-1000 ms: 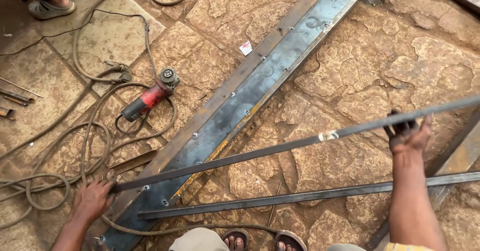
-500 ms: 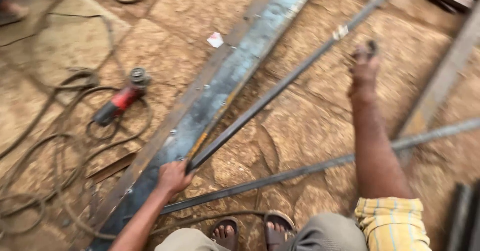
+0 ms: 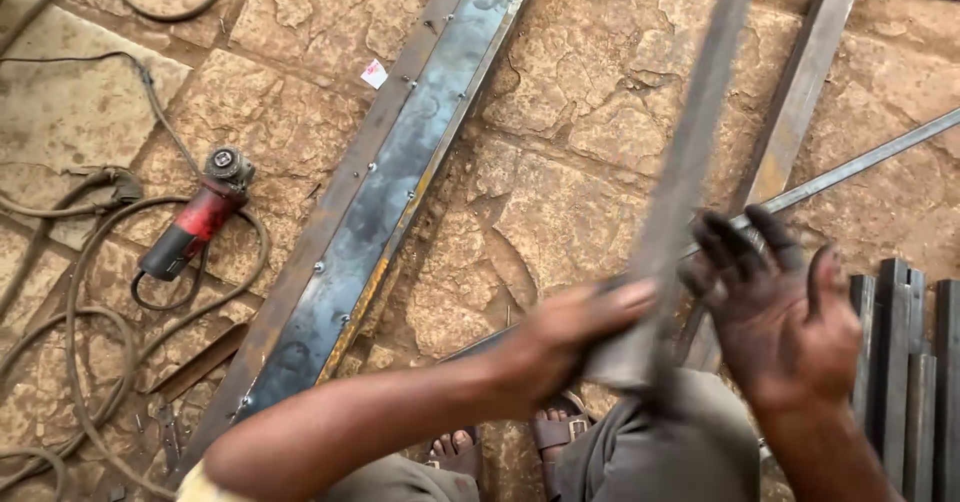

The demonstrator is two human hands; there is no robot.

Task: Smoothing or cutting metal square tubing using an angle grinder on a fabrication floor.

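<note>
While the left hand grips the near end of the blurred steel bar, which rises toward the far side, the right hand, fingers spread open just beside it, should close lower for control.

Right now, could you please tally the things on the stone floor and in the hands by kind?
Long steel bar in the left hand, right hand open beside it: 1
Wide bolted steel beam: 1
Red angle grinder: 1
Slim bar on the floor: 1
Total: 4
</note>
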